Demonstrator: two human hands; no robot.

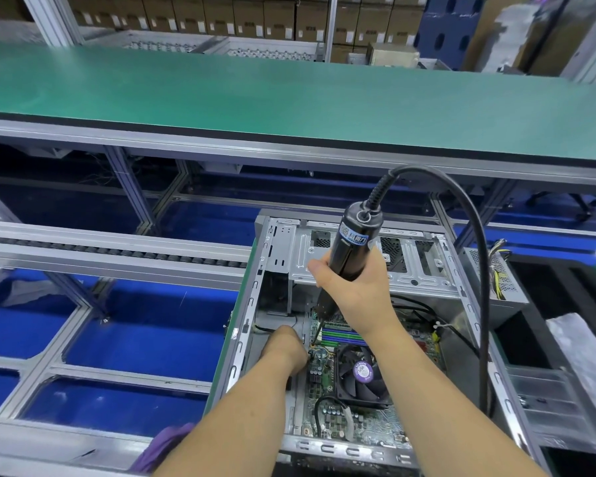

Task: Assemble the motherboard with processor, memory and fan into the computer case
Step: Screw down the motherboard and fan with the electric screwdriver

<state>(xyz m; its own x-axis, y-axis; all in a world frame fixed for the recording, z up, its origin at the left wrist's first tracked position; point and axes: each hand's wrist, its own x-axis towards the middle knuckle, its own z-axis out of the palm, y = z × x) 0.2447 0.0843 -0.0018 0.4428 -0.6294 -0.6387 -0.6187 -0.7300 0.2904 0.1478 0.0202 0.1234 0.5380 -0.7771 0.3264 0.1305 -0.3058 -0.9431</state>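
Observation:
An open grey computer case lies on its side in front of me. Inside it sits the green motherboard with its black fan and green and purple memory sticks. My right hand grips a black electric screwdriver held upright, its bit touching the board's upper left corner. My left hand reaches down inside the case beside the bit, its fingers curled and hidden, so what they hold is unclear.
The screwdriver's thick black cable arcs over the case's right side. A grey power supply with coloured wires stands to the right. A green bench top runs across the back, a roller conveyor to the left, blue floor below.

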